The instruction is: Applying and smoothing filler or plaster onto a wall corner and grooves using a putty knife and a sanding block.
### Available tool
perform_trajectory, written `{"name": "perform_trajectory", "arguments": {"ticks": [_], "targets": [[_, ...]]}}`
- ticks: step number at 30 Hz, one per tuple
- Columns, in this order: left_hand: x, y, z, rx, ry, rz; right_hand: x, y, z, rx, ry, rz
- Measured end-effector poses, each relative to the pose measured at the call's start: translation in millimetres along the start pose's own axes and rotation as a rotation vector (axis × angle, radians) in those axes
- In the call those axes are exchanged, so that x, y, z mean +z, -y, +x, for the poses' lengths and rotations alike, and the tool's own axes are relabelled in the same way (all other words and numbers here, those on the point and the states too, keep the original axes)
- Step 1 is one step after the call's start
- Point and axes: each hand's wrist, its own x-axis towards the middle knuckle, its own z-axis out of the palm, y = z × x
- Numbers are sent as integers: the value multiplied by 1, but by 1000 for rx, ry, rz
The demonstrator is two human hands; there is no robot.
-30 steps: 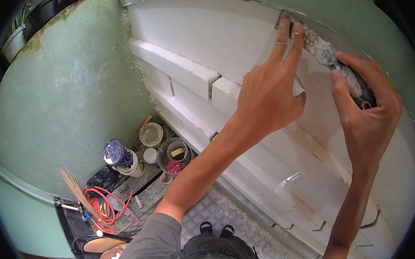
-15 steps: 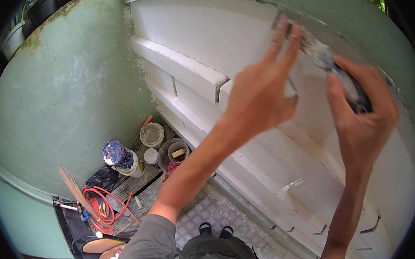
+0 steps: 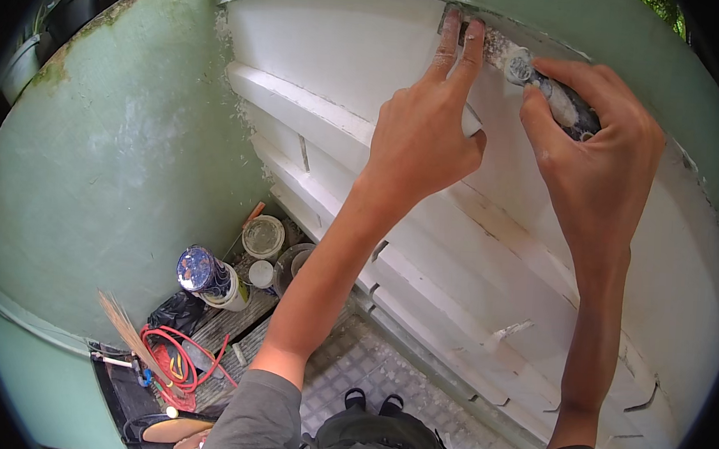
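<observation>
My right hand (image 3: pixel 603 141) grips the dark, paint-smeared handle of a putty knife (image 3: pixel 560 101) near the top of the white wall panel (image 3: pixel 330 37). The knife's blade lies against the panel just below the green top edge. Two outstretched fingers of my left hand (image 3: pixel 426 138) press on the far left end of the blade. Its other fingers are curled, and a pale flat piece (image 3: pixel 470 120) with a rounded edge shows between thumb and palm. Most of that piece is hidden, so its kind is unclear.
White ledges (image 3: pixel 301 102) jut from the panel below my hands. A green wall (image 3: pixel 109 151) meets it at left. Paint buckets (image 3: pixel 228 286), a red hose (image 3: pixel 194 379) and a straw broom (image 3: pixel 123 321) lie at lower left. Plant pots (image 3: pixel 76 5) stand atop the wall.
Both hands and the putty knife have moved left along the panel's top edge. The left fingers stay on the blade, and the left forearm now hides more of the buckets.
</observation>
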Motion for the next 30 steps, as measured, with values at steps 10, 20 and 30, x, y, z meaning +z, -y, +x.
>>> {"name": "perform_trajectory", "arguments": {"ticks": [10, 20, 30], "targets": [[0, -14, -9, 48, -59, -50, -14, 3, -15, 14, -22, 51], [-17, 39, 5, -47, -39, 67, 53, 5, 17, -72, -53, 108], [-3, 8, -13, -11, -31, -94, 15, 16, -13, 135, -8, 82]]}}
